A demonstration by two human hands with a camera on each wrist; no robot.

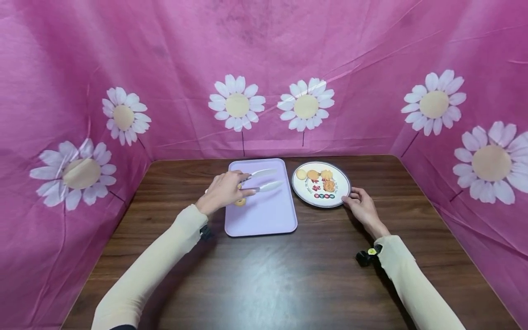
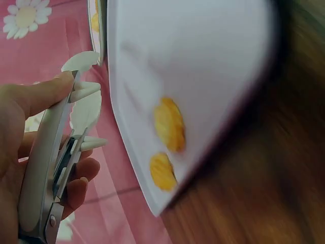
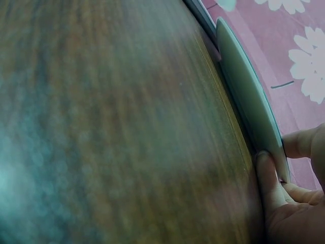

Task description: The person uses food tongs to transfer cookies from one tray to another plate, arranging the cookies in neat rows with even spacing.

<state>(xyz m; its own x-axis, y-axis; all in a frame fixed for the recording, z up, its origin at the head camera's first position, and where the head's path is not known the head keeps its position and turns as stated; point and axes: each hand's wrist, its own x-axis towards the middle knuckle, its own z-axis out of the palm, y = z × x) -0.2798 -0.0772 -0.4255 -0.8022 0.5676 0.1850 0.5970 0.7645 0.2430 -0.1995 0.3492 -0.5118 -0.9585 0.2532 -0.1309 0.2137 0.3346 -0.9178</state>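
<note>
My left hand (image 1: 222, 190) grips a pair of metal tongs (image 2: 45, 162) with pale, leaf-shaped tips. The tips are spread apart above the lilac tray (image 1: 264, 220), with nothing between them. Two yellow cookies lie near one end of the tray in the left wrist view: a larger one (image 2: 169, 124) and a smaller one (image 2: 162, 172). To the right of the tray is a white plate (image 1: 298, 190) with a dark rim, red print and several cookies on it, among them a round brown one (image 1: 328, 185). My right hand (image 1: 364, 208) pinches the plate's right edge between thumb and fingers.
Tray and plate are side by side toward the back of a dark wooden table (image 1: 264, 284). A pink cloth (image 1: 264, 41) printed with white daisies hangs behind the table and along both sides.
</note>
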